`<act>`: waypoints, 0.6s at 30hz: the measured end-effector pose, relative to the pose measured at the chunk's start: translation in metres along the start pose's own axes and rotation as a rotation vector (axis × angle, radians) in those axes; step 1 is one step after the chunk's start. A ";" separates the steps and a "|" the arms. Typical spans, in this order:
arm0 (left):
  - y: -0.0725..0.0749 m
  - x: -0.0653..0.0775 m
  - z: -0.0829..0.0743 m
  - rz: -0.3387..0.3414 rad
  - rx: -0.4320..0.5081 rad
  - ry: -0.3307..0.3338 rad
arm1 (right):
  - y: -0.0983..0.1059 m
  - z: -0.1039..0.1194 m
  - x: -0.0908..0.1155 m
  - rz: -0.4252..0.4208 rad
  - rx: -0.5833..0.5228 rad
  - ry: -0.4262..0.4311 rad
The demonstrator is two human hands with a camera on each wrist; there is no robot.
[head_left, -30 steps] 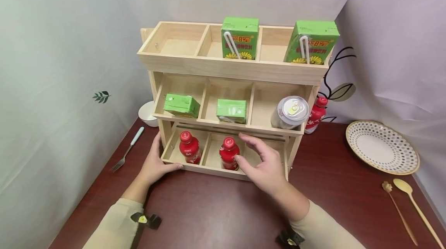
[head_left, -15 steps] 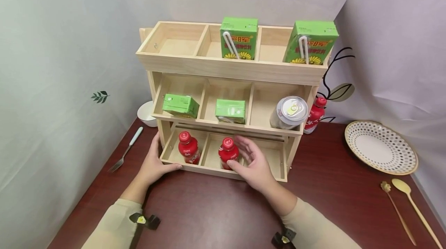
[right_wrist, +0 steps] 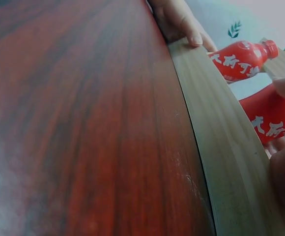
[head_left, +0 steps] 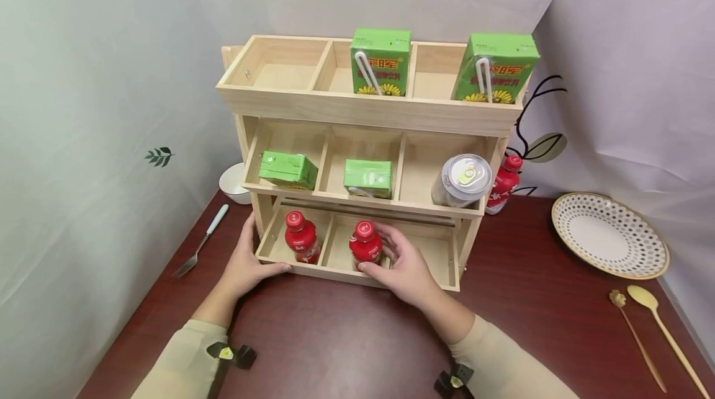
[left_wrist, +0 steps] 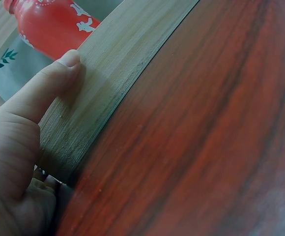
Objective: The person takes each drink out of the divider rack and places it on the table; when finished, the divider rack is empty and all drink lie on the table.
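In the head view, a three-tier wooden shelf [head_left: 368,112] stands on the table. My right hand [head_left: 410,275] holds a red bottle [head_left: 364,250] in the bottom tier's middle compartment, thumb in front and fingers behind its far side. That bottle stands upright. The right wrist view shows the thumb on the red bottle [right_wrist: 270,115], with the fingertips partly hidden. At the shelf's lower left corner my left hand [head_left: 244,272] grips the frame. Its thumb [left_wrist: 49,83] lies against the front board. Another red bottle [head_left: 302,239] stands in the bottom left compartment.
Green drink cartons [head_left: 382,64] and a silver can [head_left: 462,180] occupy the upper tiers. A third red bottle [head_left: 504,185] stands behind the shelf's right side. A bowl [head_left: 234,185] and fork [head_left: 203,237] lie left; a dotted plate [head_left: 609,234] and gold spoon [head_left: 661,324] lie right.
My right hand has moved left to the middle red bottle and its fingers have closed round it. The left hand has stayed on the shelf corner.
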State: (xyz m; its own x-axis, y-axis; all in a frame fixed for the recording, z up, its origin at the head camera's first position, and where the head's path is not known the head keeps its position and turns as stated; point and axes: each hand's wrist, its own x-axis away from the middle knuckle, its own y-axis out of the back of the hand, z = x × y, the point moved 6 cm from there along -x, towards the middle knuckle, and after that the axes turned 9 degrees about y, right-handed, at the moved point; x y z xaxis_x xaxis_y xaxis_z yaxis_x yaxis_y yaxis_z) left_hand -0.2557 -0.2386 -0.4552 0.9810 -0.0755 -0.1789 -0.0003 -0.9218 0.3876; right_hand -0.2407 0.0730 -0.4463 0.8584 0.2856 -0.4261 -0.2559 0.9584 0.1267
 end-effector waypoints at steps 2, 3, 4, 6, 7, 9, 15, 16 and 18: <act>0.000 0.000 0.000 -0.003 0.004 0.003 | 0.000 -0.001 0.000 0.012 0.024 0.001; 0.000 0.000 0.000 -0.002 0.003 0.002 | 0.000 -0.001 0.000 0.016 0.036 0.002; 0.000 0.000 0.000 -0.001 0.003 0.003 | 0.000 -0.001 0.001 0.019 0.045 0.004; 0.000 0.000 0.001 0.002 -0.002 0.007 | 0.000 0.000 0.001 0.024 0.059 0.013; -0.001 0.000 0.001 0.003 -0.005 0.009 | 0.000 0.000 0.001 0.023 0.067 0.016; -0.001 0.000 0.001 0.005 -0.005 0.009 | 0.000 0.000 0.002 0.024 0.079 0.018; 0.000 0.000 0.000 0.001 0.008 0.001 | -0.002 -0.001 0.002 0.053 0.225 0.014; 0.000 0.000 0.000 0.001 0.009 0.000 | -0.002 -0.001 0.002 0.056 0.249 0.017; -0.001 0.000 0.000 -0.001 0.005 0.001 | -0.002 -0.001 0.001 0.057 0.269 0.021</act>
State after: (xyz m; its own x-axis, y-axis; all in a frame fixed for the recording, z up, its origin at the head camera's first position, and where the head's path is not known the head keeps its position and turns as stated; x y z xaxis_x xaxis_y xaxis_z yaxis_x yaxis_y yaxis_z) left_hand -0.2557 -0.2381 -0.4554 0.9811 -0.0743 -0.1787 -0.0003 -0.9238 0.3828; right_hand -0.2395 0.0717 -0.4479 0.8358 0.3414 -0.4301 -0.1736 0.9073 0.3829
